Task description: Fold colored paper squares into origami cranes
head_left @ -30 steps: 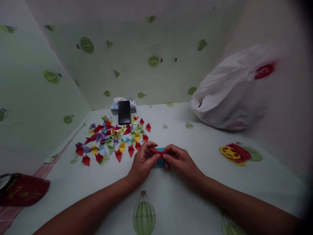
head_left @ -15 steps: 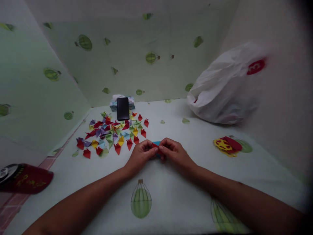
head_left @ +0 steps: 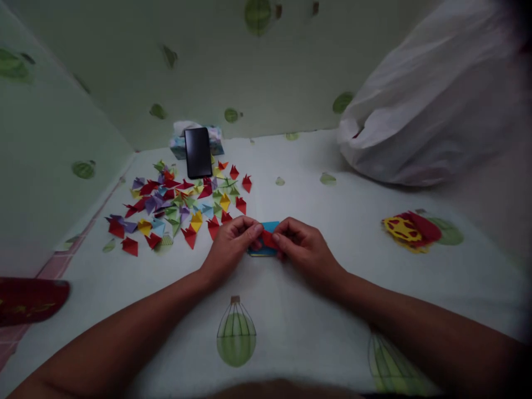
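Note:
Between my two hands is a small piece of folded red paper [head_left: 268, 239]. My left hand [head_left: 238, 237] pinches its left end between thumb and fingers. At the other end, the thumb and fingers of my right hand [head_left: 300, 244] are closed on it as well. Just beneath the red paper lies a stack of blue paper [head_left: 270, 226], partly covered by the hands, with a yellowish edge at its bottom. To the left of my left hand spreads a pile of folded paper pieces [head_left: 183, 208] in red, yellow, green, purple and blue.
A black phone [head_left: 198, 153] leans against a tissue box [head_left: 216, 139] behind the pile. On the right are yellow and red cut-outs [head_left: 404, 229] and a large white plastic bag [head_left: 415, 116]. A red can [head_left: 33, 300] lies at the left edge.
The camera has tilted down and come closer, so everything looks shifted. My hands have parted slightly, and more of the red paper and the blue stack shows.

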The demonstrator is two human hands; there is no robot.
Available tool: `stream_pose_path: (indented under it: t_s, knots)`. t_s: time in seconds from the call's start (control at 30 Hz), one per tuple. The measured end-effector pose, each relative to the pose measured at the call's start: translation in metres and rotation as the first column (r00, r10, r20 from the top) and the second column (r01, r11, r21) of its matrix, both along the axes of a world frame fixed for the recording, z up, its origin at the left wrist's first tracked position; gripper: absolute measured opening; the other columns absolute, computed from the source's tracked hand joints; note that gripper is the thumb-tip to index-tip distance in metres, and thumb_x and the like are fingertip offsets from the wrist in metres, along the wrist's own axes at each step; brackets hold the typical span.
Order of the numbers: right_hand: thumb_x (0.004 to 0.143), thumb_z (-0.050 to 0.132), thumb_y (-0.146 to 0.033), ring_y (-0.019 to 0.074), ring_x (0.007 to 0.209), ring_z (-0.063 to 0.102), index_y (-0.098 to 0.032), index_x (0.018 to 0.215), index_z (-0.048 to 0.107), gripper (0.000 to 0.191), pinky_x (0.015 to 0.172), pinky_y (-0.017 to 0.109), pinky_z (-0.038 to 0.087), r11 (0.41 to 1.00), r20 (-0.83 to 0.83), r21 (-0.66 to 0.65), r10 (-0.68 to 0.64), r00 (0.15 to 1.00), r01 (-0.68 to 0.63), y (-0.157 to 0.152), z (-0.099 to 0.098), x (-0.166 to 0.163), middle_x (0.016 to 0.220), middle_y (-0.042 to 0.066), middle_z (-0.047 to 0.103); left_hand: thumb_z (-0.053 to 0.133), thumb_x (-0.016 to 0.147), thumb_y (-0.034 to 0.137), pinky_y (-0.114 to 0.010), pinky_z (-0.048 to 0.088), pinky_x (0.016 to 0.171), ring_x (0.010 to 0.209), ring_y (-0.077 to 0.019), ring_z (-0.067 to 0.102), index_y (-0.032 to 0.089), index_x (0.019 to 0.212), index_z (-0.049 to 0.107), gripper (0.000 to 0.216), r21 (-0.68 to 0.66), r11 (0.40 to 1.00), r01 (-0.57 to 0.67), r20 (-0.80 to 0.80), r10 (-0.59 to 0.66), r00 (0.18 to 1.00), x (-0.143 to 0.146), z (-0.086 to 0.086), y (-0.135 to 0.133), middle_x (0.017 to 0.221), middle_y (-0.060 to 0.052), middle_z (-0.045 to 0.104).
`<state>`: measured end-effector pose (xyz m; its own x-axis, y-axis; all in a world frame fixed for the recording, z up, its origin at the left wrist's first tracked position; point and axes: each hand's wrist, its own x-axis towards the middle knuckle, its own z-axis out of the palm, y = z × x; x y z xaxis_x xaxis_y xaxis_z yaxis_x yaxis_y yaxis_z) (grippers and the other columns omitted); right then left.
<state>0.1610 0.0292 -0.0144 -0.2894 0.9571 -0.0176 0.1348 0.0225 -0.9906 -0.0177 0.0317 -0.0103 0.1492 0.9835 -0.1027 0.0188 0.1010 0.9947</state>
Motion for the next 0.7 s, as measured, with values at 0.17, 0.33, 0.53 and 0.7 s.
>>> stream_pose_path:
  t_s: [0.17, 0.33, 0.53, 0.7]
  knots:
    - [0.087, 0.06, -0.028, 0.0117, 0.057, 0.051, -0.02, 0.075, 0.055, 0.015, 0.055, 0.026, 0.04, 0.997, 0.067, 0.073, -0.005, 0.998, 0.0, -0.0004, -0.0009, 0.0029, 0.062, -0.002, 0.058, 0.071, 0.08, 0.032, -0.022, 0.044, 0.06, 0.059, -0.0096, 0.055, 0.015, 0.077, 0.066, 0.018, -0.008, 1.0, 0.013, -0.003, -0.013, 1.0, 0.0004, 0.0027, 0.0009, 0.063, 0.002, 0.064]
    - [0.086, 0.061, -0.028, 0.0112, 0.054, 0.049, -0.02, 0.072, 0.054, 0.018, 0.052, 0.025, 0.038, 0.999, 0.05, 0.041, 0.01, 0.999, -0.012, -0.0008, 0.003, 0.0028, 0.059, -0.003, 0.055, 0.07, 0.08, 0.027, -0.021, 0.043, 0.058, 0.058, -0.0092, 0.054, 0.015, 0.077, 0.065, 0.014, -0.017, 1.0, 0.011, 0.006, -0.011, 1.0, 0.0012, 0.0047, -0.0008, 0.061, 0.002, 0.062]
    - [0.085, 0.061, -0.029, 0.0111, 0.052, 0.05, -0.02, 0.073, 0.054, 0.017, 0.051, 0.025, 0.039, 1.0, 0.002, -0.019, -0.014, 1.0, 0.014, -0.0017, 0.0055, 0.001, 0.058, -0.003, 0.056, 0.065, 0.085, 0.033, -0.022, 0.043, 0.059, 0.059, -0.0096, 0.054, 0.015, 0.081, 0.064, 0.018, 0.006, 0.999, 0.042, 0.016, -0.042, 0.999, 0.0013, 0.0027, -0.0009, 0.063, 0.002, 0.062]
    - [0.084, 0.062, -0.032, 0.011, 0.053, 0.048, -0.02, 0.071, 0.054, 0.019, 0.05, 0.024, 0.036, 1.0, 0.004, -0.02, 0.024, 1.0, -0.024, -0.0017, 0.0067, 0.0013, 0.058, -0.003, 0.055, 0.067, 0.083, 0.034, -0.023, 0.042, 0.058, 0.057, -0.0101, 0.053, 0.015, 0.077, 0.062, 0.02, 0.016, 0.999, 0.043, -0.03, -0.043, 0.999, 0.0012, 0.0032, -0.0021, 0.062, 0.002, 0.06]
